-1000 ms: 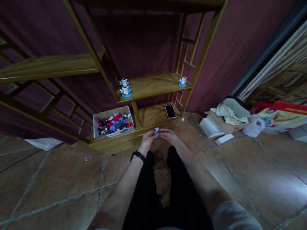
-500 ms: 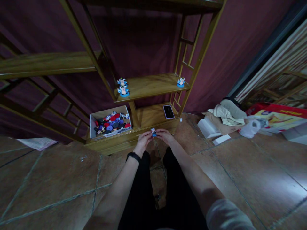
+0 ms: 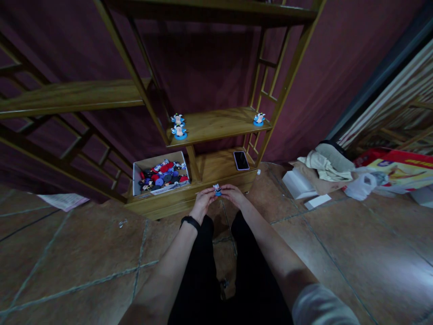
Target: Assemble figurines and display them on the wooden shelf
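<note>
Both hands meet in front of the low wooden shelf unit (image 3: 216, 127). My left hand (image 3: 204, 200) and my right hand (image 3: 233, 195) pinch a small toy figure (image 3: 217, 189) with a blue base between their fingertips. A black band sits on my left wrist. Left of my hands, on the bottom board, stands an open cardboard box (image 3: 158, 174) filled with several small figures and round bases. Two finished figures (image 3: 178, 126) stand on the middle shelf's left end, one figure (image 3: 259, 119) on its right end.
A phone (image 3: 241, 160) lies on the bottom board to the right of the upright. White boxes (image 3: 297, 183), folded cloth (image 3: 326, 162), a plastic bag and a red-yellow carton (image 3: 399, 164) lie on the tiled floor at the right. A paper sheet (image 3: 62, 201) lies at the left.
My hands stay together on the small figure, turning it slightly. The view has shifted a little; nothing else has moved.
</note>
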Demonstrator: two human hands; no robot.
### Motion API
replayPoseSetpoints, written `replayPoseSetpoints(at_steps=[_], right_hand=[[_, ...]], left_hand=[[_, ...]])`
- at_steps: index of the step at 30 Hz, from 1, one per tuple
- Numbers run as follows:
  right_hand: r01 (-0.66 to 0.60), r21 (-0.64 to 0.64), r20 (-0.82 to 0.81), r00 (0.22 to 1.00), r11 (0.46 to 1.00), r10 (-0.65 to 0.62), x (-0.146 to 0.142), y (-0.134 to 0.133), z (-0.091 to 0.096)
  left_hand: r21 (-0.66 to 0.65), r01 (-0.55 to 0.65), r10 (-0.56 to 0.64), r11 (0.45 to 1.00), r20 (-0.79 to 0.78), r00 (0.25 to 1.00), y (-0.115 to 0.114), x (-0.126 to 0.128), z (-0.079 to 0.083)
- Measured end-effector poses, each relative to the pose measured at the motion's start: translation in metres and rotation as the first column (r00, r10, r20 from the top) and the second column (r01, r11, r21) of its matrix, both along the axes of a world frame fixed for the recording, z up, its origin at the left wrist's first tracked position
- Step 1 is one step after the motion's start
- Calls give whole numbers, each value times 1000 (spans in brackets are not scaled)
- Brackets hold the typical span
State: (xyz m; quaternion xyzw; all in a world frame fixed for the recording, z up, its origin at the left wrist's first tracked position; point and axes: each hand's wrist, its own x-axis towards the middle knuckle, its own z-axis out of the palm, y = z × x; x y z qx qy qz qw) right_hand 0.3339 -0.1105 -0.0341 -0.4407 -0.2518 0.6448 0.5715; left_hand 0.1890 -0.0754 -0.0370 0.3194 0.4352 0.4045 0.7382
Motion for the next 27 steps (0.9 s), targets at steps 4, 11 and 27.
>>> replayPoseSetpoints(at_steps=[4, 11, 27], right_hand=[[12, -8, 10, 1000, 1000, -12, 1, 0, 1], [32, -27, -2, 999, 999, -32, 3, 0, -2], [17, 31, 37, 999, 999, -18, 4, -1, 0]], left_hand=[[-23, 25, -24, 999, 53, 998, 1, 0, -2], [-33, 77, -74, 996, 97, 993, 1, 4, 0], [20, 85, -86, 996, 107, 990, -5, 2, 4]])
